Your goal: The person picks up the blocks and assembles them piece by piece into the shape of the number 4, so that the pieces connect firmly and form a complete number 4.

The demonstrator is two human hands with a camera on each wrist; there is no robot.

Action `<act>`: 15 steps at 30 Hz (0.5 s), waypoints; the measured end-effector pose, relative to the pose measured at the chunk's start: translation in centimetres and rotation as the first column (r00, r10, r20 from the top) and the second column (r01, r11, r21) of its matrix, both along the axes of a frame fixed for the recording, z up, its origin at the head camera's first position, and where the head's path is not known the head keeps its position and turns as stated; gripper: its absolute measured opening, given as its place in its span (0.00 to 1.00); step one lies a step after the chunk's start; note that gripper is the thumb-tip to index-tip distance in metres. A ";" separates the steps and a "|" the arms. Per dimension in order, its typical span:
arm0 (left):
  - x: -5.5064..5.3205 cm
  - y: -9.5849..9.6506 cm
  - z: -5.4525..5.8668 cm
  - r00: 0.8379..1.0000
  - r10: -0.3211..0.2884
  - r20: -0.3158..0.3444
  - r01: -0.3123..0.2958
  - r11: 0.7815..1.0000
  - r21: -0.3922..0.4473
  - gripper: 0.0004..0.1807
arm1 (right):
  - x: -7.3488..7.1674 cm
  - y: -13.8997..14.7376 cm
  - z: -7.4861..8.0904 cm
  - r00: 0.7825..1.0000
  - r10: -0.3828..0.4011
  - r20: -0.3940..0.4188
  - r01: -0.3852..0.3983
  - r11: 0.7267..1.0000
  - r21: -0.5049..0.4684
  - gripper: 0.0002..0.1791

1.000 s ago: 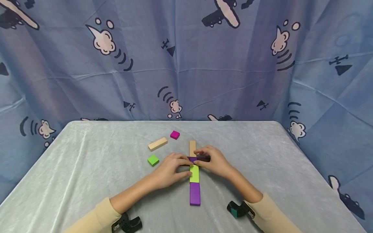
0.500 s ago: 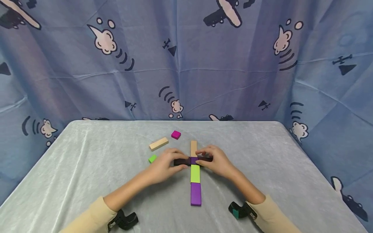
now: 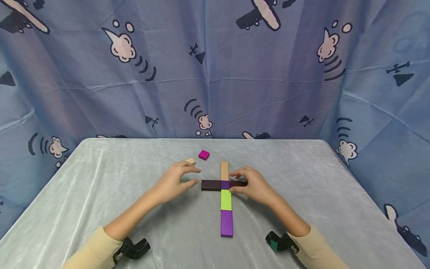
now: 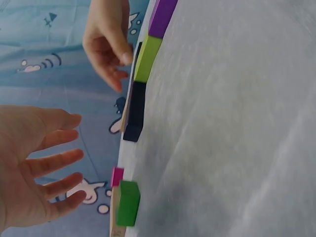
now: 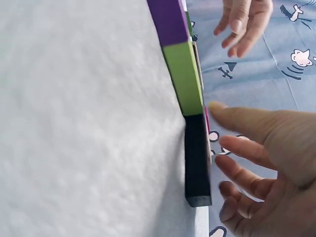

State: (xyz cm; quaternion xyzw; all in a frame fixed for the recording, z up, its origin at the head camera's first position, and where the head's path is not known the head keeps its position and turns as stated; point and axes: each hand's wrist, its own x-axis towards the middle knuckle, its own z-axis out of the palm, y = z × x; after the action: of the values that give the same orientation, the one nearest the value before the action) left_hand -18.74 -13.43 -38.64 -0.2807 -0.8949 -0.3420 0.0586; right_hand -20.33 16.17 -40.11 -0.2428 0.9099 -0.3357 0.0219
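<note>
Flanking cross of rectangular blocks [image 3: 226, 198] | left hand [image 3: 172, 184], right hand [image 3: 254, 185]: each grip apart | creased cloth [image 3: 295, 168]

- I could read no words, brands or numbers anywhere.
- Backdrop curtain [image 3: 215, 67]: I saw picture prints only, nothing I could read as lettering.
- Pale wooden block [image 4: 117, 231], left wrist view: small darkish mark at the bottom edge, too blurred for me to read.
- Black device [image 3: 280, 241] on my right wrist: nothing legible.
</note>
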 end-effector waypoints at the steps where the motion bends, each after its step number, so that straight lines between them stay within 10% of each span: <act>1: -0.1 -0.2 0.0 1.000 0.003 0.002 -0.003 1.000 -0.001 0.16 | 0.0 0.1 0.1 1.000 0.007 0.004 -0.007 1.000 0.011 0.22; 15: -0.1 -2.5 -0.5 0.997 0.061 0.056 -0.057 0.996 -0.076 0.18 | -0.2 0.5 0.3 0.998 0.016 0.067 -0.019 0.999 0.045 0.14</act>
State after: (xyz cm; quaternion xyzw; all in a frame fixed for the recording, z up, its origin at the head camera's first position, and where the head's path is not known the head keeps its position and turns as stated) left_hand -18.84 -15.91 -39.18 -0.2461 -0.9162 -0.3147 0.0322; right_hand -20.51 16.62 -39.80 -0.2387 0.9140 -0.3225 0.0607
